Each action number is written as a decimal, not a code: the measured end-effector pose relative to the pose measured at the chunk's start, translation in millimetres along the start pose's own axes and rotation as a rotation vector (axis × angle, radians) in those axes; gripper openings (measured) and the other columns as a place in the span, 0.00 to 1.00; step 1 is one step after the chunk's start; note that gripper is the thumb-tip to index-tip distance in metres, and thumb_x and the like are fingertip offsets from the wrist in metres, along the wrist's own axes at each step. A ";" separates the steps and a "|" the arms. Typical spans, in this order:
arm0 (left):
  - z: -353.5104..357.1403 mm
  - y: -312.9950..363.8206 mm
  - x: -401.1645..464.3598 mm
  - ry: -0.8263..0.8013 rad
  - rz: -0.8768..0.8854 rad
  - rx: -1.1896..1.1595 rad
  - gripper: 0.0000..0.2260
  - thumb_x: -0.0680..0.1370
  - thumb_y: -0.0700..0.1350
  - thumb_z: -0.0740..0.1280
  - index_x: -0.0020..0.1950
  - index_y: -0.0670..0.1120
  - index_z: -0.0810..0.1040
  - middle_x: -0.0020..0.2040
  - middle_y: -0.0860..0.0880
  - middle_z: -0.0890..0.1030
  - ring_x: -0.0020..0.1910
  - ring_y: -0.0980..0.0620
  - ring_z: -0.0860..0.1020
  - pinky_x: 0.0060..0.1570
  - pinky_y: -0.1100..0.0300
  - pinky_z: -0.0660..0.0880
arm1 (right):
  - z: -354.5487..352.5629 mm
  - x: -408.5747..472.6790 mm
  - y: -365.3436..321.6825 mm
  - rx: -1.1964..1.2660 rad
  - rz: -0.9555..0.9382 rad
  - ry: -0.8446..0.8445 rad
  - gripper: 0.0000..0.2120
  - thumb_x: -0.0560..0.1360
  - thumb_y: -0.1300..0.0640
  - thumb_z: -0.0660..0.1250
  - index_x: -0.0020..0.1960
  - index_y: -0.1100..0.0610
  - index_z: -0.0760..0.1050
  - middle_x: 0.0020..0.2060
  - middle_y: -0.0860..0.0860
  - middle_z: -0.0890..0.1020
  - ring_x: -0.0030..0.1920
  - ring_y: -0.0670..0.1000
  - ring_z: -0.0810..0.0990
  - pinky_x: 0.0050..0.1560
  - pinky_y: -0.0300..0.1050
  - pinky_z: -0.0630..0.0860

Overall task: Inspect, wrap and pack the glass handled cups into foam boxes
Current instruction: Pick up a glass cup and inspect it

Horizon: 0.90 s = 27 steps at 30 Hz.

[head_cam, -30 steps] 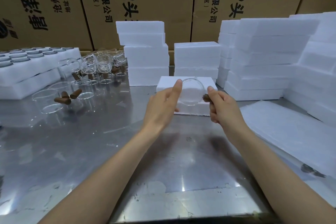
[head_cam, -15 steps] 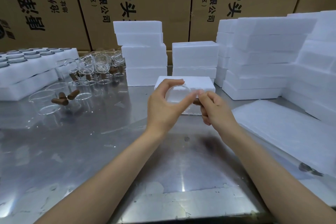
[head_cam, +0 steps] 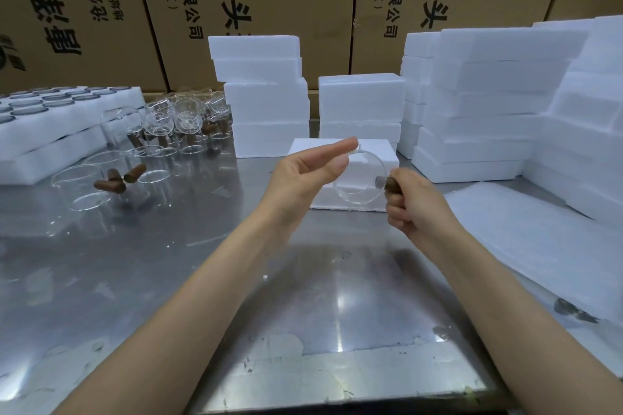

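Curled around a brown handle (head_cam: pixel 391 183), the right hand (head_cam: pixel 416 204) holds a clear glass cup (head_cam: pixel 360 177) up in the air, just this side of a lone foam box (head_cam: pixel 347 175) lying on the steel table (head_cam: pixel 168 280). Against the cup's rim, the left hand (head_cam: pixel 303 175) lies with straight fingers, fingertips touching the glass near its top edge; it grips nothing. Seen through the cup, the foam box looks closed, and whether anything is in it cannot be told.

Behind that box stand stacks of foam boxes (head_cam: pixel 263 94), all shut, with more piled to its right (head_cam: pixel 488 104). To its left, foam trays (head_cam: pixel 50 118) hold round glass rims in rows, cut off by the frame edge. Between the trays and the box is a cluster of loose handled cups (head_cam: pixel 182 121), their outlines hard to separate, and nearer cups (head_cam: pixel 81 185) with brown handles. A white foam sheet (head_cam: pixel 539 246) lies right of the box. Printed cartons (head_cam: pixel 236 3) rise behind everything.
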<state>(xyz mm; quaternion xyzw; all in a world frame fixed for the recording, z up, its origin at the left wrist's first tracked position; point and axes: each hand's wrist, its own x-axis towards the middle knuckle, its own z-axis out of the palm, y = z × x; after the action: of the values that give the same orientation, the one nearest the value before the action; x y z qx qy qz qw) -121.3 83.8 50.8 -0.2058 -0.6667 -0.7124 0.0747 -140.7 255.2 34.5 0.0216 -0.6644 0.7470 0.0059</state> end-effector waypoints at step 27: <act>20.2 -16.7 -6.4 0.225 0.217 0.480 0.20 0.67 0.46 0.78 0.51 0.53 0.70 0.53 0.56 0.76 0.55 0.64 0.73 0.53 0.75 0.66 | 9.1 -4.7 6.1 -0.078 0.028 -0.023 0.12 0.77 0.59 0.54 0.34 0.54 0.63 0.21 0.45 0.64 0.21 0.45 0.56 0.22 0.37 0.56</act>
<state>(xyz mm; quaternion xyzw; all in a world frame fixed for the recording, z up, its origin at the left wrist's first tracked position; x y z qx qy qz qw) -118.0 104.2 33.4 -0.1721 -0.7780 -0.5403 0.2704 -136.0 245.6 29.3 0.0204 -0.6932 0.7203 -0.0114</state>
